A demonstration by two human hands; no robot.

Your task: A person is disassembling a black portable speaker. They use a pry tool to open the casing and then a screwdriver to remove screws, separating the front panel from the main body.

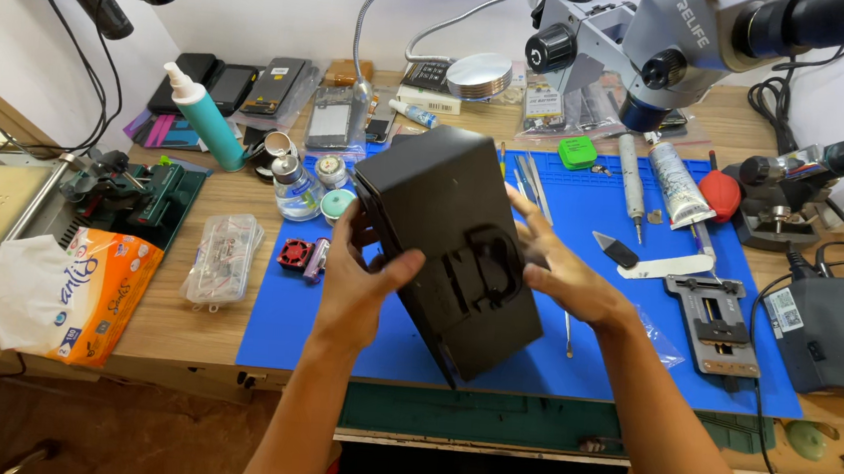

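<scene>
both hands grip a black box [447, 244] above the blue mat [636, 324] on the counter [185, 319]; its long axis runs away from the person, near end tilted down. left hand [358, 282] fingers wrap its left side; right hand [565, 268] fingers press flat against its right side.

An orange-and-white tissue pack [62, 289] lies at the bench's left edge, with a clear plastic box [222, 259] beside it.

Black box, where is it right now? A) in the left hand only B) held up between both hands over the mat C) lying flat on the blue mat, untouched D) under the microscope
B: the left hand and right hand grip opposite sides of the black box, tilted above the blue mat.
</scene>
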